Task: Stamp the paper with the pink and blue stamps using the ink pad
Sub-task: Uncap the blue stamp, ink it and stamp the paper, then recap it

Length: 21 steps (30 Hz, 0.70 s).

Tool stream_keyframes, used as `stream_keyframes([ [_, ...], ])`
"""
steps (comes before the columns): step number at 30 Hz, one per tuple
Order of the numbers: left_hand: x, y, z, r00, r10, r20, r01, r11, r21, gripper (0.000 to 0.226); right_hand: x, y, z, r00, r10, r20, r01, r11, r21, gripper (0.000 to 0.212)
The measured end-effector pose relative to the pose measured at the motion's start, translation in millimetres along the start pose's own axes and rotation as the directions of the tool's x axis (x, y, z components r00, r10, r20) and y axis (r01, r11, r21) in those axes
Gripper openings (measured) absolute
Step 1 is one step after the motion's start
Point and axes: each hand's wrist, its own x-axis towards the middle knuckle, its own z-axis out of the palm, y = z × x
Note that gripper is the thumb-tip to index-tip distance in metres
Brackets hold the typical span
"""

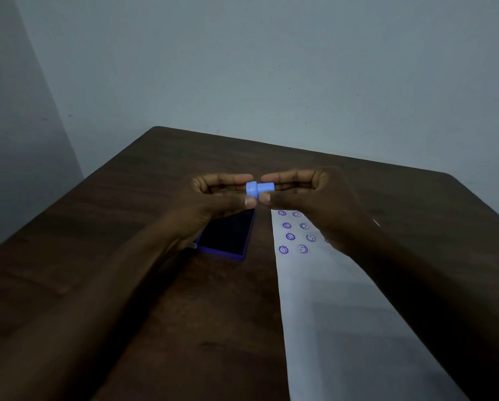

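A small blue stamp point(259, 189) lies sideways in the air above the table, held between both hands. My left hand point(213, 198) pinches its wider end and my right hand point(306, 195) pinches the narrower end. Below my left hand the purple ink pad point(228, 235) lies open with its dark pad showing. A white paper point(323, 299) lies to the right of the pad, with two columns of purple stamped faces point(296, 231) near its far end. My right forearm covers part of the paper. No pink stamp is visible.
The dark wooden table point(126, 256) stands against a pale wall. Its far edge and right corner are in view. A small pale object point(193, 246) peeks out at the ink pad's left corner, under my left wrist.
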Motion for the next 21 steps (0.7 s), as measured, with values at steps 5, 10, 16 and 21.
stream_keyframes([
  [5,-0.9,-1.4,3.5,0.999,0.040,-0.019,-0.039,0.999,0.029,0.040,2.5,0.7,-5.6,0.999,-0.035,0.016,0.037,0.995,-0.092,0.033],
  [10,-0.4,-4.9,3.2,0.997,0.073,-0.040,-0.071,0.996,0.049,0.042,2.8,4.5,-7.7,0.998,-0.035,0.043,0.039,0.995,-0.091,0.033],
  [16,0.7,0.1,3.8,0.996,0.087,0.003,-0.087,0.995,0.049,0.044,2.5,0.9,-10.0,0.997,-0.012,0.074,0.014,0.999,-0.034,0.032],
  [21,4.4,3.4,-7.3,0.993,0.072,-0.098,-0.065,0.995,0.076,0.045,20.8,3.0,-34.0,0.998,0.021,-0.062,-0.019,0.999,0.035,0.026],
])
